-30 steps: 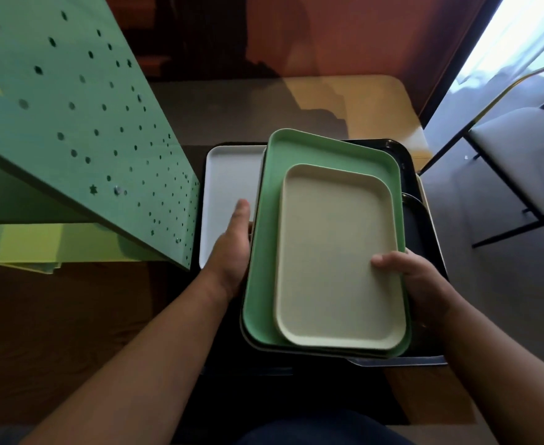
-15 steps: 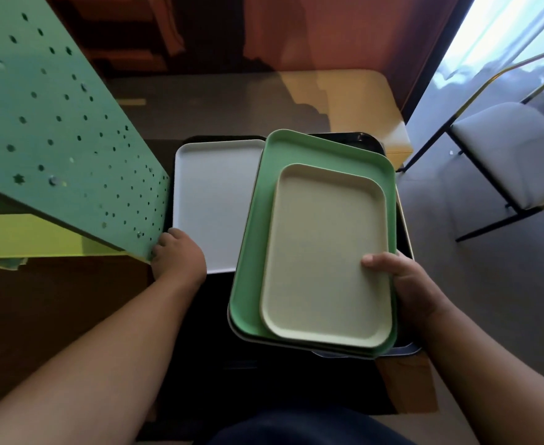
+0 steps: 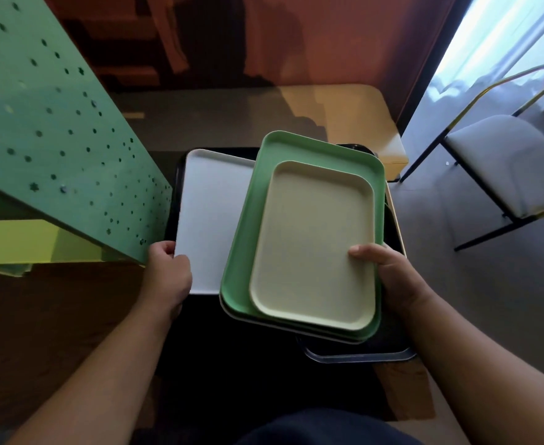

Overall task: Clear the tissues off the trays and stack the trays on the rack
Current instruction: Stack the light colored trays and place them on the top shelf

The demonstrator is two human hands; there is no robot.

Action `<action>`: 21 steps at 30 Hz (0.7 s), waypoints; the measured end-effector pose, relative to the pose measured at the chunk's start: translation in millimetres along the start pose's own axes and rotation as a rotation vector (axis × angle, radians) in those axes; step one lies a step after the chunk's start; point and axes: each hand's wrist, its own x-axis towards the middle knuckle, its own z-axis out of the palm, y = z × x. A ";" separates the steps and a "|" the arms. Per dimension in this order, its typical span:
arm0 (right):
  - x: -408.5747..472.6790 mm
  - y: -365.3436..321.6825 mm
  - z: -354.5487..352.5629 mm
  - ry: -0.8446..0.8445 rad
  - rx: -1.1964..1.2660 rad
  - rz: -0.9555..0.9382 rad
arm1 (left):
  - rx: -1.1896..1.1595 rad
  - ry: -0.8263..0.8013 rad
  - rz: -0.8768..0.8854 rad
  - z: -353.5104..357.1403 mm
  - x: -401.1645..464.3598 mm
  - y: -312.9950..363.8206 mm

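A: Start nearest. What have the hands got?

B: The right hand (image 3: 389,277) is closed on the near right edge of a pile: a cream tray (image 3: 312,245) nested in a green tray (image 3: 248,236), with paler and dark rims showing beneath. The thumb lies on the cream tray; the fingers go under, out of sight. The left hand (image 3: 169,274) is curled round the near left corner of a white tray (image 3: 212,216), which lies just left of the pile and partly beneath it.

A: Any tissues left?

B: None visible on any tray face, so I judge the clearing done for these.

A: And the stacking?

B: Partly done. The white tray isn't yet squared with the pile. All of it sits over a dark surface (image 3: 232,364) that may be the rack; I cannot tell.

A: Further off?

B: A green perforated panel (image 3: 55,139) far left, a tan table (image 3: 344,117) beyond, a chair (image 3: 505,155) far right.
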 end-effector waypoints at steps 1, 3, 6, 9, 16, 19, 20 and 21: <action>0.7 -1.2 0.8 -0.007 0.004 -0.001 | -0.020 -0.043 0.004 -2.6 -4.3 1.2; 0.5 -3.5 2.8 -0.019 0.007 -0.005 | -0.077 -0.145 0.022 -7.0 -16.1 7.7; -1.3 -6.3 3.2 -0.034 0.013 -0.031 | -0.201 -0.274 0.101 -8.5 -28.1 13.3; -4.5 -9.0 -1.2 -0.024 0.016 -0.106 | -0.322 -0.345 0.096 3.0 -42.8 20.3; -17.5 -26.7 -32.1 0.004 0.050 -0.231 | -0.446 -0.576 -0.010 44.6 -75.3 38.9; -24.7 -30.2 -47.0 0.003 0.056 -0.316 | -0.431 -0.854 -0.109 54.8 -79.7 58.8; -25.8 -31.8 -51.4 -0.008 0.047 -0.349 | -0.375 -0.929 -0.121 60.6 -78.1 65.8; -25.9 -33.9 -56.4 -0.025 0.038 -0.373 | -0.321 -0.955 -0.126 65.7 -75.9 71.2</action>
